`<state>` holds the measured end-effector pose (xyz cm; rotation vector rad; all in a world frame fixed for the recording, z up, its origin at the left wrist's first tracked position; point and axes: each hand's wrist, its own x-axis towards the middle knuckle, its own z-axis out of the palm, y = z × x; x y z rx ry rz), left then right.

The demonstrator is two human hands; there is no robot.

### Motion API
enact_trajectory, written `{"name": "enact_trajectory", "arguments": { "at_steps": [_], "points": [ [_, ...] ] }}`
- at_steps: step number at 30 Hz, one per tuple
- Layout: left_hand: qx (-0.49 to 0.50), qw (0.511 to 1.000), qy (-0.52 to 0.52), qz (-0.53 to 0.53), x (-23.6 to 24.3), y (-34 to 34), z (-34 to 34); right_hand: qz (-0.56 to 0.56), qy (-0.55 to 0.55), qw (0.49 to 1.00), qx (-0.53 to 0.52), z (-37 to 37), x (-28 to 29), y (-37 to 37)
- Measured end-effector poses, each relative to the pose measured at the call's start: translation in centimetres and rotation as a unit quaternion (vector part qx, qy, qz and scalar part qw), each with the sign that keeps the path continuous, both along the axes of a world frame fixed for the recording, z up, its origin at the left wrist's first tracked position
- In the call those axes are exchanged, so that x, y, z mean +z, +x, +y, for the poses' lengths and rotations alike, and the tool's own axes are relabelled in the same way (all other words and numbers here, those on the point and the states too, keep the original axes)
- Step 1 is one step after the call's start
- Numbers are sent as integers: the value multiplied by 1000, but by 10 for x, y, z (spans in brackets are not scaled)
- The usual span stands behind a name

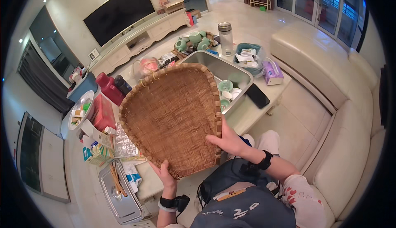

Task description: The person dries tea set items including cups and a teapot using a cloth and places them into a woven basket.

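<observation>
A brown woven bamboo winnowing basket (pixel 173 116) with a bound rim is held up in front of me, tilted so its inner face shows. My left hand (pixel 165 173) grips its lower left rim, thumb on the inner face. On the right rim, my right hand (pixel 227 139) holds it the same way, fingers behind the edge. The weave carries nothing that I can make out. Behind the basket, partly hidden by it, a steel basin (pixel 241 73) holds pale green and white cups (pixel 225 86).
Around the basket on the low table (pixel 243 118) lie a black phone (pixel 258 96), a tissue box (pixel 273 72), a glass bottle (pixel 225 38) and a green tea set (pixel 192 41). A steel tray with a lid (pixel 119 205) stands lower left. The cream sofa (pixel 350 133) is at right.
</observation>
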<state>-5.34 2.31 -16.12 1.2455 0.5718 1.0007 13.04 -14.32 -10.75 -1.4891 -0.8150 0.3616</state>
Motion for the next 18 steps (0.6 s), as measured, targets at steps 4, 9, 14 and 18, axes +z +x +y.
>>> {"name": "enact_trajectory", "arguments": {
  "at_steps": [4, 9, 14, 18],
  "points": [
    [-78, 988, 11, -129, 14, 13, 1, 65, 74, 994, -38, -5, 2, 42],
    [-11, 994, 100, -43, 24, 6, 24, 144, 130, 970, -149, -57, 34, 145],
    [-41, 991, 126, 36, 6, 20, 22, 234, 208, 905, -287, -118, 19, 276],
    [-47, 988, 133, 57, 6, 35, 27, 280, 119, 901, -309, -122, -9, 365]
  ]
}}
